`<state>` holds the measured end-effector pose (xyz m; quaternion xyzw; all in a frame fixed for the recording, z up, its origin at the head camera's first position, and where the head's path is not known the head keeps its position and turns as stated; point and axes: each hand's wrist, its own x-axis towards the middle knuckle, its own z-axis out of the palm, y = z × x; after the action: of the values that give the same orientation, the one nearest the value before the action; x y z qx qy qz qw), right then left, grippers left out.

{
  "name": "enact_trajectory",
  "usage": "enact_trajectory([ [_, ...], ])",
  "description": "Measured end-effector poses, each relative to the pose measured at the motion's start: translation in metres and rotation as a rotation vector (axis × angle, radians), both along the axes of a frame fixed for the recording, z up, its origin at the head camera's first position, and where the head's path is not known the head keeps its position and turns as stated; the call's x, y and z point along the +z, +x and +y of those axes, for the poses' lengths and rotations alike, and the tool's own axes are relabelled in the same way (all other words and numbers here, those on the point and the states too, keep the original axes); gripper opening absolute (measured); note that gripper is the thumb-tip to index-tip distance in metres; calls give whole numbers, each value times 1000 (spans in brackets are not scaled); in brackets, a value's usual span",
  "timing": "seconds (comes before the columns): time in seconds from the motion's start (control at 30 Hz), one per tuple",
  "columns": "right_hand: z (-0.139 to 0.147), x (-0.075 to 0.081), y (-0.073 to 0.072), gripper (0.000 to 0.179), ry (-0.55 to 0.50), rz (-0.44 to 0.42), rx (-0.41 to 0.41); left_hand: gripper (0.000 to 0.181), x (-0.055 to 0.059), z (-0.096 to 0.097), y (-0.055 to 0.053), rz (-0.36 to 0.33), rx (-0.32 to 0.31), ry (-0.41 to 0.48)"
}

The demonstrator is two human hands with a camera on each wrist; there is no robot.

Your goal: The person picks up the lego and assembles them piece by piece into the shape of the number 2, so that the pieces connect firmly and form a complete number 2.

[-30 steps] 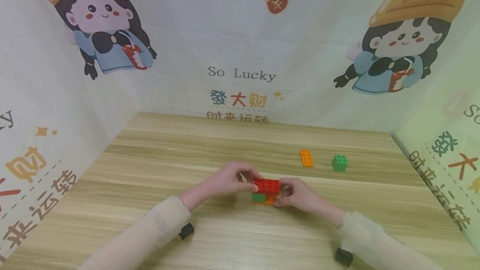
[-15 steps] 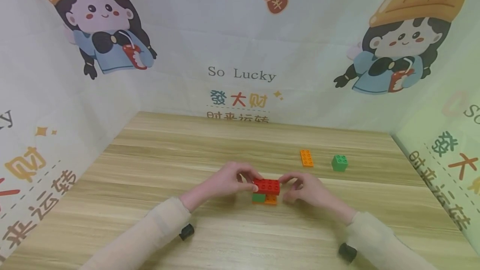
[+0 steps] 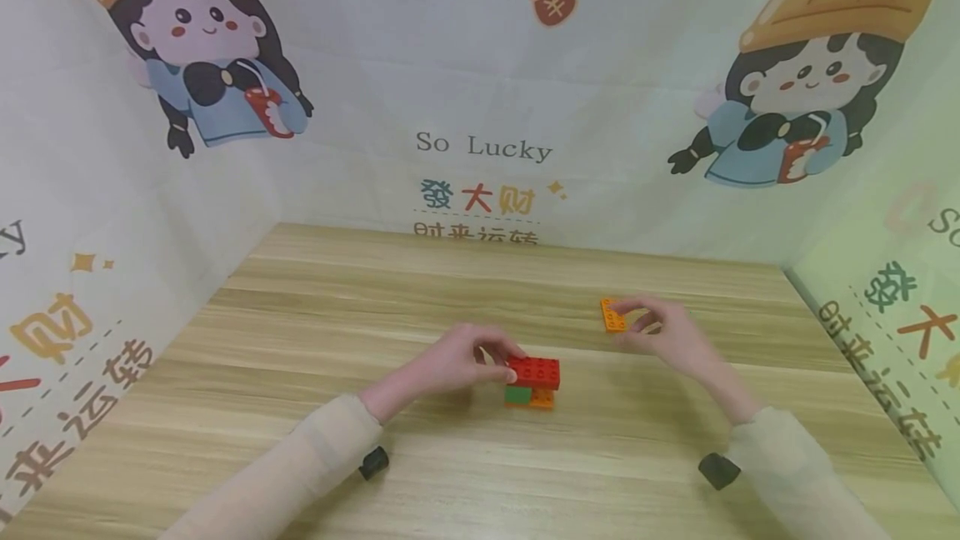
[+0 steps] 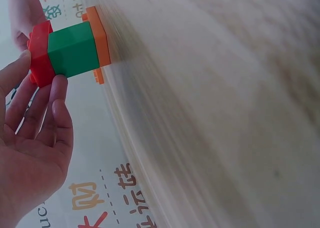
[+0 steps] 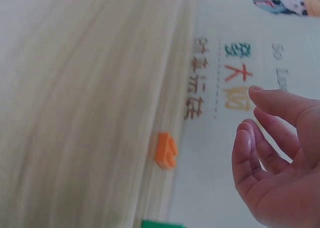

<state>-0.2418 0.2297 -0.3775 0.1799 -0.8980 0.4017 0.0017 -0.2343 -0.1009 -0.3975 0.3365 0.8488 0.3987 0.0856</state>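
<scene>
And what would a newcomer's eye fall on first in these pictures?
Probably the red brick below the middle of the head view, pinched by the left hand on top of a green block. Then perhaps the two big cartoon figures on the cloth behind the table, at the upper left and upper right.

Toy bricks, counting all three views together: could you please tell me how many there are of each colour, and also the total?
Red: 1, the top brick
Green: 2, the stacked green brick and the loose green brick, partly out of frame
Orange: 2, the bottom plate and the loose plate
Total: 5
</scene>
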Motion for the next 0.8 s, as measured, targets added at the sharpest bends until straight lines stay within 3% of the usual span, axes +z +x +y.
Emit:
enact_trajectory([
  [0.2,24,8,-6,43,-36,48,-69,26,0,0,0,1,-1,-5],
  [0.4,41,5,-11,46,-7,147,-123,26,2,0,0,-10,7,-11],
  [0.8,69,-10,-19,61,5,91,-88,26,2,-1,1,-32,12,-9],
])
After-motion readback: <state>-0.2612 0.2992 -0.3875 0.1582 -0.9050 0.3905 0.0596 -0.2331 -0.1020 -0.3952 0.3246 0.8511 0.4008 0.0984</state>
